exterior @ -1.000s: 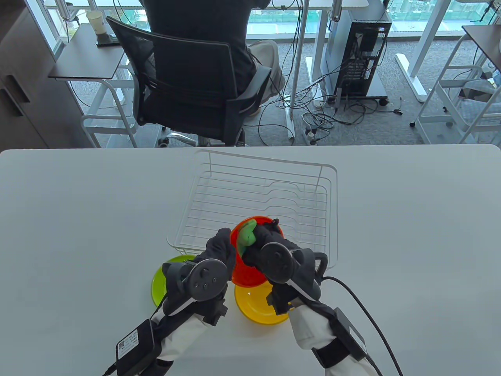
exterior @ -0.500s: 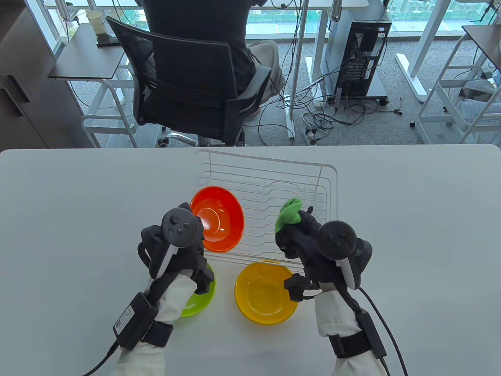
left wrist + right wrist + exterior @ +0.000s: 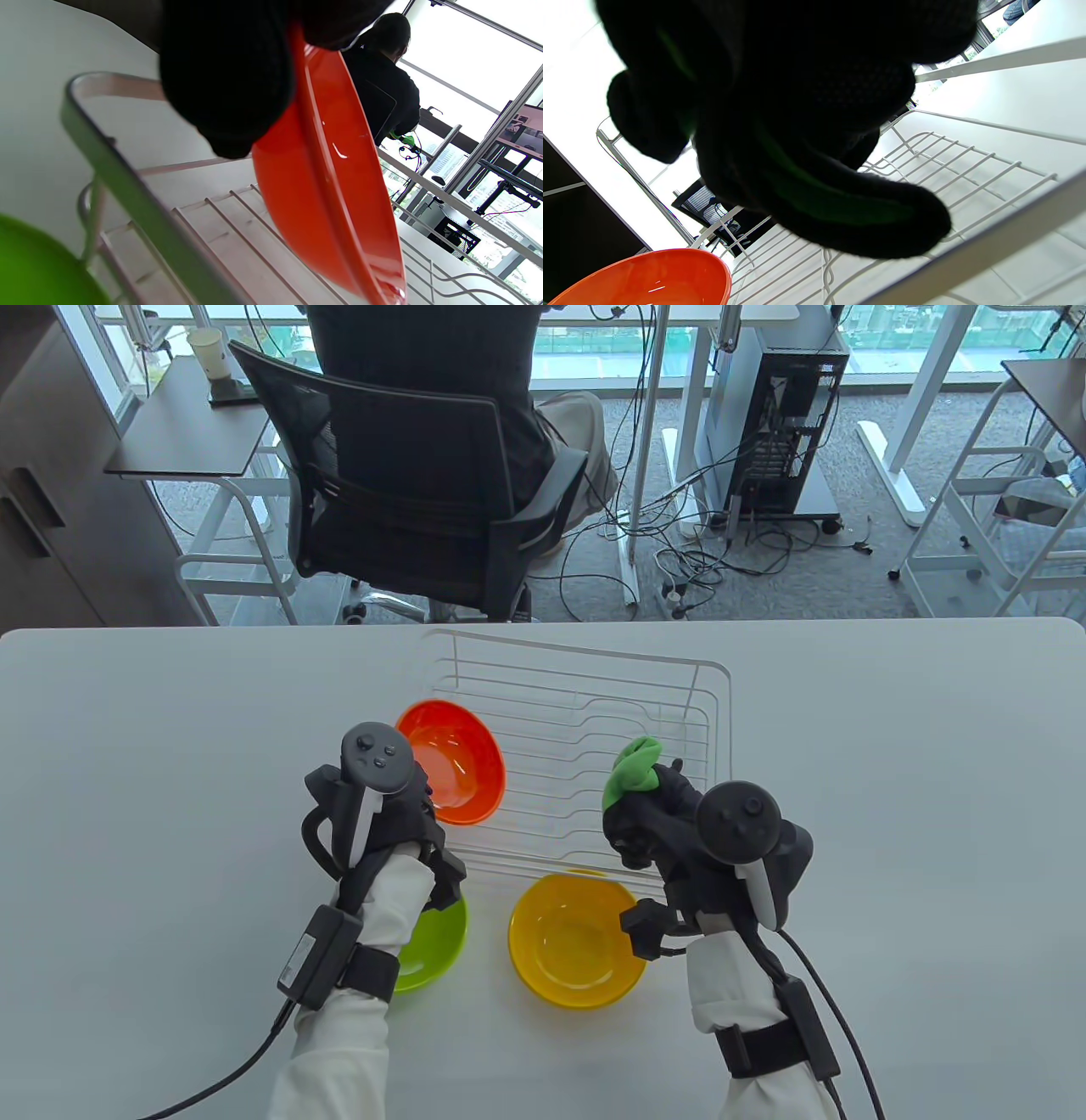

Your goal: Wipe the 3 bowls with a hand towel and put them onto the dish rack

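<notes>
Three bowls show: the orange bowl (image 3: pixel 454 763) is pinched at its rim by the left hand (image 3: pixel 386 814), tilted over the near-left corner of the dish rack (image 3: pixel 585 712); whether it touches the wires is hard to say from the left wrist view. The green bowl (image 3: pixel 437 942) lies on the table (image 3: pixel 170 780) under that hand's wrist. The right hand (image 3: pixel 662 823), fingers curled tight around the green hand towel (image 3: pixel 632 763), hovers over the rack's near edge. The yellow bowl (image 3: pixel 573 937) sits just below and to the left of it, between both forearms.
</notes>
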The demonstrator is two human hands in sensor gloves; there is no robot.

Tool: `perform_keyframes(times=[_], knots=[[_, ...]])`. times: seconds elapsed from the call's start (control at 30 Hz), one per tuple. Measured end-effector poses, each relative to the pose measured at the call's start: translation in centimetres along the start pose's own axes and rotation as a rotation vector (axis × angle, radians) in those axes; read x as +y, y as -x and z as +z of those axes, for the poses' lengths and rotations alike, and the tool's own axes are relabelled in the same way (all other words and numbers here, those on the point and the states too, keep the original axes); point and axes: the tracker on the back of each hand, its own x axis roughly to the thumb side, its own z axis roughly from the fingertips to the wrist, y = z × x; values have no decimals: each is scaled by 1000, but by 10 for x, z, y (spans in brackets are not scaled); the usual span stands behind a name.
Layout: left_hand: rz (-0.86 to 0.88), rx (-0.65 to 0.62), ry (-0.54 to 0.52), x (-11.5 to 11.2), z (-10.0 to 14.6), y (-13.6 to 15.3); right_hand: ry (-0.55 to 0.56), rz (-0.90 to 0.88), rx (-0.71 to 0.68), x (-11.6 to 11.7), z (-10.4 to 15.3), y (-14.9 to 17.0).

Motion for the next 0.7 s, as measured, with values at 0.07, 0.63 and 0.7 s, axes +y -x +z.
perform_keyframes(times=[0.07, 0.63, 0.7], knots=[[8, 15, 19, -5, -4, 2, -5, 2, 4, 1, 0, 0], [242, 98, 241, -40, -27, 22, -32, -17, 19, 3, -1, 3], [254, 101, 263, -42, -28, 23, -35, -22, 21, 3, -2, 3]])
